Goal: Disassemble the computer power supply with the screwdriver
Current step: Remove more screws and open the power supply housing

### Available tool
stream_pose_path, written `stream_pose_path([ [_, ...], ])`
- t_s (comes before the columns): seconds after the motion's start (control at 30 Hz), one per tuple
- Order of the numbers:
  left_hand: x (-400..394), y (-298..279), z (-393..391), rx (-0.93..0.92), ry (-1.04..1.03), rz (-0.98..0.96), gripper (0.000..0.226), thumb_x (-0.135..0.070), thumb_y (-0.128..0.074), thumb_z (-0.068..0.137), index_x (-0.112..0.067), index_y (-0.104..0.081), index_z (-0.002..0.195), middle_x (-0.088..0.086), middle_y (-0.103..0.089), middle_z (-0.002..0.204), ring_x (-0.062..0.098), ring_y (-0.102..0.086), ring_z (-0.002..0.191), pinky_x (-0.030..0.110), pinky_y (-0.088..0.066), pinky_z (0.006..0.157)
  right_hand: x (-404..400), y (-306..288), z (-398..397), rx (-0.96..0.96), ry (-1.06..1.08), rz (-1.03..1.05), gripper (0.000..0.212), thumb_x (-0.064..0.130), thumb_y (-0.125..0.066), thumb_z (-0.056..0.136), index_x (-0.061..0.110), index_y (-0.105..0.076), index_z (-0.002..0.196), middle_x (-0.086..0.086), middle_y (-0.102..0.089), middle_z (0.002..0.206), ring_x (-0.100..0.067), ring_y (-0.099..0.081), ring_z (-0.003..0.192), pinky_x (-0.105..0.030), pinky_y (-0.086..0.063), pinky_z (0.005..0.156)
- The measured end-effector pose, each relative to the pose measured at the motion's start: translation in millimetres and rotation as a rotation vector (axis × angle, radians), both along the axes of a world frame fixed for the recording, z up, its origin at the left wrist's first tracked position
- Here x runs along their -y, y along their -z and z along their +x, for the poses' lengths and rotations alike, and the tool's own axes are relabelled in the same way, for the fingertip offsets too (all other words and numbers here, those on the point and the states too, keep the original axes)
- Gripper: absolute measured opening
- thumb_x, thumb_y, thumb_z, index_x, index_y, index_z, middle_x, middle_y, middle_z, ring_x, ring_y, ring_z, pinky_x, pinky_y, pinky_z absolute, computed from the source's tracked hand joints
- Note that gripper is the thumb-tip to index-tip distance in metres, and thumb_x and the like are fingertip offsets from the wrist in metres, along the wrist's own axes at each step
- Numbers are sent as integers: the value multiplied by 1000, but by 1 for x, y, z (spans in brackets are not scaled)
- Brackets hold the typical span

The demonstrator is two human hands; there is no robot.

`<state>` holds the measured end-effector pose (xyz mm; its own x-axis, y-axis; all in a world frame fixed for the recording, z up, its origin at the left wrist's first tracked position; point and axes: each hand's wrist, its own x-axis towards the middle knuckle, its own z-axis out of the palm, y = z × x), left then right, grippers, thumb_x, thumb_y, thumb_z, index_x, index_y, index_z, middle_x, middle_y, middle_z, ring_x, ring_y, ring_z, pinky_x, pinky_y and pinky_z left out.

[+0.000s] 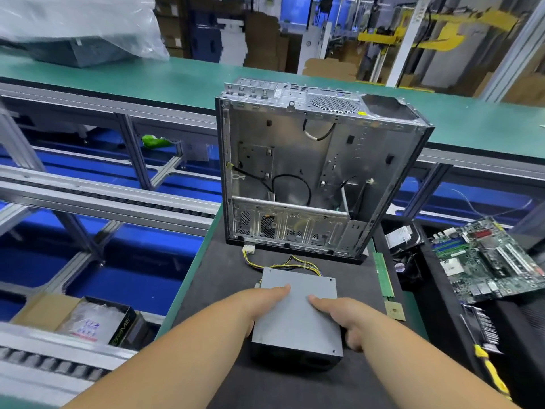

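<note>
Grey sheet metal is facing up on the power supply (298, 314), which is lying flat on a dark mat (218, 278) at the near end of the bench. Both hands are gripping it from its sides. The left hand (259, 302) is clasping the left edge, thumb lying across the top plate and fingers going down the side out of sight. The right hand (342, 317) is clasping the right edge the same way, thumb on top and fingers curling round the side wall. Yellow and black cables (283, 265) are trailing from the unit's far end toward a white plug (248, 249) lying just in front of the case (312, 172). The case is standing open-sided behind the unit, mostly stripped, with a few loose wires hanging inside. A green memory stick (383, 274) is lying at the mat's right edge, and a small square chip (394, 310) is sitting just nearer than it. A motherboard (489, 261) is resting tilted to the right, well apart from the unit. A green conveyor (177, 81) is running across behind the case.
</note>
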<state>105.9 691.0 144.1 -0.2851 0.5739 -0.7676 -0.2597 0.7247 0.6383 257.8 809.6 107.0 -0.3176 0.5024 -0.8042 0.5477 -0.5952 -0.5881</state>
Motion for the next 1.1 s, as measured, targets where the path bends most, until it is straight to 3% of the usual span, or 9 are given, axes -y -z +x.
stream_pose_path([
  [0.23,2,-4,-2,51,34,-33,33,-58,-66,84,-29,-50,81,-18,-58,50,-5,-52,35,11,-37,29,3,-5,1,-34,-10,-24,39,34,-84,78,9,-71,105,-8,-78,87,-23,-76,73,-29,-56,59],
  [0.3,2,-5,-3,47,40,-41,40,-66,-66,79,-30,-49,83,-19,-51,73,-3,-49,56,14,-40,49,4,-8,1,-48,-18,-26,40,34,-85,76,10,-71,106,-7,-78,88,-23,-76,75,-30,-57,62],
  [0.4,2,4,-7,49,31,-3,65,-74,-65,74,-31,-48,120,-12,-52,126,7,-51,109,27,-34,87,6,-11,1,-53,-36,-22,44,34,-87,74,10,-72,107,-7,-78,90,-24,-76,80,-34,-59,72],
  [0.5,1,14,-11,49,55,-7,112,-83,-64,64,-22,-30,151,-4,-20,162,19,-20,148,41,-18,116,7,-13,2,-38,-57,-15,49,35,-91,68,10,-73,107,-8,-78,92,-26,-76,84,-41,-58,87],
  [0.6,0,15,-12,47,73,2,121,-87,-63,59,-25,-23,155,-4,-18,163,23,-16,150,43,-15,118,7,-13,4,-48,-63,-19,60,35,-95,58,10,-73,107,-9,-78,93,-27,-76,85,-44,-56,92],
  [0.7,-2,12,-11,50,53,25,101,-82,-64,64,-29,-37,145,-6,-34,155,15,-38,130,34,-26,104,6,-14,5,-79,-68,-22,78,36,-98,39,11,-73,109,-9,-77,97,-28,-75,90,-45,-54,97],
  [0.83,-6,11,-11,89,46,54,58,-80,-64,68,-29,-56,96,-6,-55,125,5,-54,84,24,-35,86,4,-14,3,-97,-68,3,85,39,-97,34,12,-73,110,-9,-77,99,-27,-74,94,-44,-53,99],
  [0.97,-6,11,-15,54,108,11,96,-86,-57,67,-29,-44,143,-5,-31,157,16,-34,142,37,-19,116,2,-18,3,-100,-17,-14,78,39,-94,44,11,-70,112,-11,-77,98,-29,-75,88,-43,-58,88],
  [1.1,-3,11,-18,75,97,21,105,-85,-57,68,-24,-35,151,0,-29,160,20,-26,147,43,-18,122,2,-20,7,-103,25,-45,56,43,-86,70,12,-69,113,-10,-77,97,-28,-76,86,-40,-58,82],
])
